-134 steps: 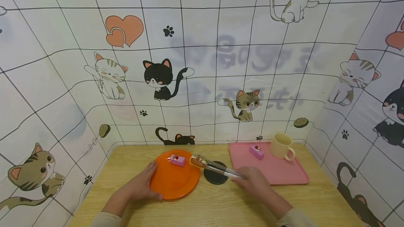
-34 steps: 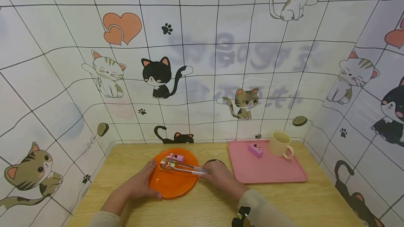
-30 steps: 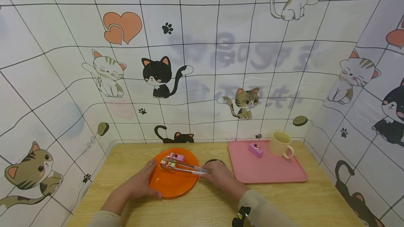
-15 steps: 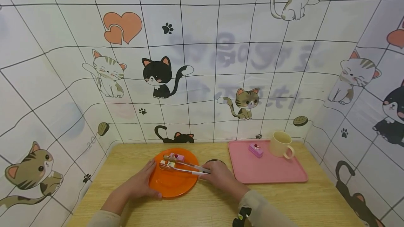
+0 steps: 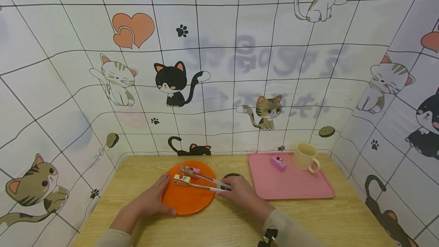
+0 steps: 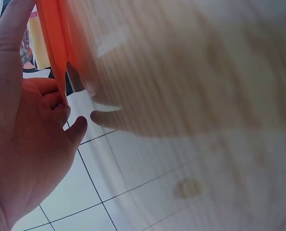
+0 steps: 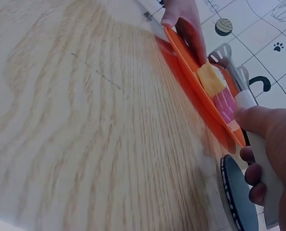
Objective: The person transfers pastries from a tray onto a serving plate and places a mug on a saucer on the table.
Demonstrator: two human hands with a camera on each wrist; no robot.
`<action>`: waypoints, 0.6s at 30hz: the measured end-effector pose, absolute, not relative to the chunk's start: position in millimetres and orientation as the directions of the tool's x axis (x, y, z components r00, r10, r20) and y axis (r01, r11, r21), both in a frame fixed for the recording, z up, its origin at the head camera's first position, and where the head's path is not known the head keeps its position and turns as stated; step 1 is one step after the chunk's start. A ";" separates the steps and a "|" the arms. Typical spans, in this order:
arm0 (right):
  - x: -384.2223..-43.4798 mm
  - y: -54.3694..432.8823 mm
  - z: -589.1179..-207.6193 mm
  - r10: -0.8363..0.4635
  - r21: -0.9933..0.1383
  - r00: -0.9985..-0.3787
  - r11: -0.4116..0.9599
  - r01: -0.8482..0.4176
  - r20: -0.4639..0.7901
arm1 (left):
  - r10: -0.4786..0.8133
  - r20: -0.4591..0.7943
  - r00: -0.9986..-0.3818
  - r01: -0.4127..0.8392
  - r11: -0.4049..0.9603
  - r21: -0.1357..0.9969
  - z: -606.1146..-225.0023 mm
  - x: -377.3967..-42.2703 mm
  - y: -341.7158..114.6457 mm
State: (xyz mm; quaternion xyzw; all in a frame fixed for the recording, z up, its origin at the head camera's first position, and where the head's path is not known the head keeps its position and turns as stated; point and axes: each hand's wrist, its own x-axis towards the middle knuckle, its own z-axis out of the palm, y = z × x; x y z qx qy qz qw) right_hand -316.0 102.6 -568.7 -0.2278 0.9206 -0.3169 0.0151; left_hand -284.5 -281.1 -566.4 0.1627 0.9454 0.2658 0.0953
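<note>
My left hand [image 5: 151, 201] holds the left rim of an orange plate [image 5: 192, 203], thumb at the front and fingers farther back. In the left wrist view, the plate's edge [image 6: 58, 43] lies between thumb and fingers. A yellow-and-white toy cake slice [image 5: 182, 178] sits on the plate, just in front of a pink toy cake slice [image 5: 194, 170]. My right hand [image 5: 241, 193] grips white-handled metal tongs [image 5: 204, 187] by the handles. The tongs' arms stand apart: one tip is at the yellow slice, the other above it, overlapping the pink slice.
A dark round coaster [image 7: 239, 197] lies right of the plate, partly hidden by my right hand in the head view. Farther right, a pink tray [image 5: 291, 186] bears another pink cake slice [image 5: 278, 163] and a cream mug [image 5: 303, 156]. A cat-patterned wall rises behind the table.
The tongs carried the yellow slice left from over the coaster onto the plate. Their arms have since spread apart, and my right hand has shifted slightly right. My left hand stays at the rim.
</note>
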 end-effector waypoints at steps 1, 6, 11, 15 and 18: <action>-314.7 103.7 -568.0 -0.429 -0.588 -0.895 0.696 -0.412 0.120 | 0.359 -0.091 -0.929 0.259 0.806 0.533 -566.5 -284.3 -281.2; -307.3 112.5 -562.7 -0.407 -0.587 -0.907 0.710 -0.389 0.109 | 0.356 -0.090 -0.930 0.256 0.804 0.537 -566.7 -284.4 -282.2; -303.3 124.2 -559.4 -0.394 -0.581 -0.913 0.719 -0.380 0.109 | 0.353 -0.095 -0.931 0.251 0.806 0.536 -566.8 -285.8 -282.0; -300.4 134.8 -559.9 -0.380 -0.572 -0.916 0.725 -0.383 0.132 | 0.364 -0.089 -0.927 0.264 0.803 0.534 -566.0 -285.3 -281.9; -297.7 143.6 -559.7 -0.359 -0.576 -0.922 0.726 -0.375 0.147 | 0.368 -0.087 -0.926 0.268 0.800 0.536 -564.9 -284.1 -281.4</action>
